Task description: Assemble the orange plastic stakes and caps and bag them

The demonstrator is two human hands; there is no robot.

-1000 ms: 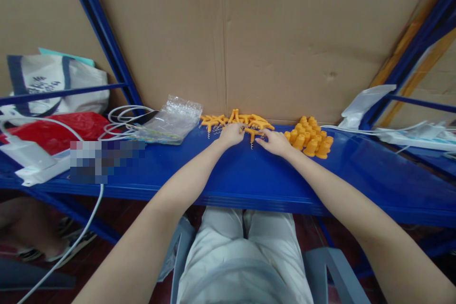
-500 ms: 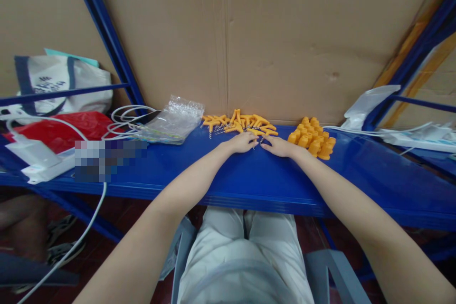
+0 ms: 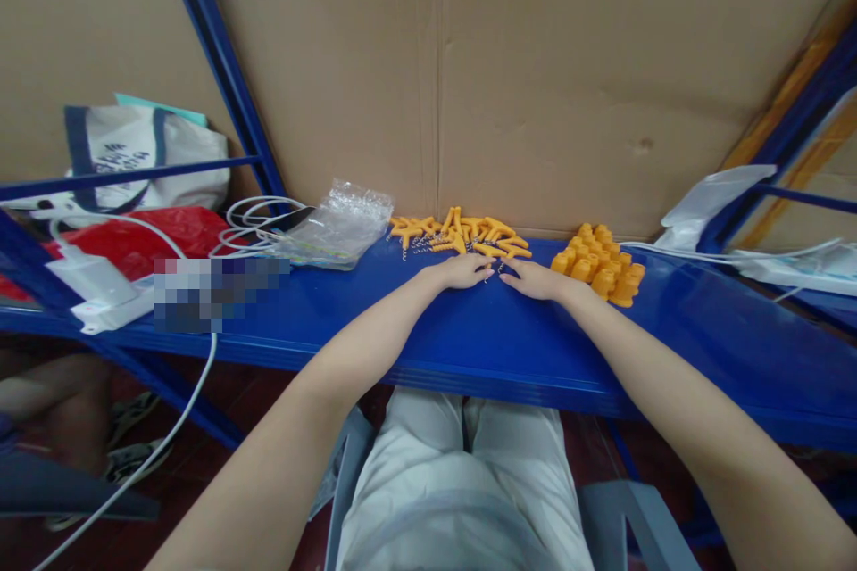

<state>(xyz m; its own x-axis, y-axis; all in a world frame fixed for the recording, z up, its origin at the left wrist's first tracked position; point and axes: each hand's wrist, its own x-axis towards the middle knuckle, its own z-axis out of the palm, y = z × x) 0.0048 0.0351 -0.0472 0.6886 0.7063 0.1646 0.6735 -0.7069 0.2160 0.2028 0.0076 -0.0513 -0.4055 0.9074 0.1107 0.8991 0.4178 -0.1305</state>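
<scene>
Both hands rest on the blue shelf top, close together and in front of a pile of yellow-handled corkscrews [image 3: 455,227] with metal spirals. My left hand [image 3: 467,271] lies palm down with its fingers stretched towards the right, beside a corkscrew spiral near its fingertips. My right hand [image 3: 534,280] also lies palm down, its fingers loosely apart and pointing left, next to another small spiral. Neither hand visibly grips anything. To the right of my right hand stands a cluster of yellow bottle-shaped plastic pieces [image 3: 593,257].
Clear plastic bags [image 3: 345,223] and white cables [image 3: 251,219] lie left of the corkscrews. Further left are a power strip [image 3: 120,308], a red bag [image 3: 180,227] and a canvas bag [image 3: 191,165]. Cardboard [image 3: 536,89] walls the back. Another person's leg [image 3: 67,397] shows low left.
The camera view has shifted slightly, so the scene sits a little further right. Both hands stay in nearly the same place by the corkscrews.
</scene>
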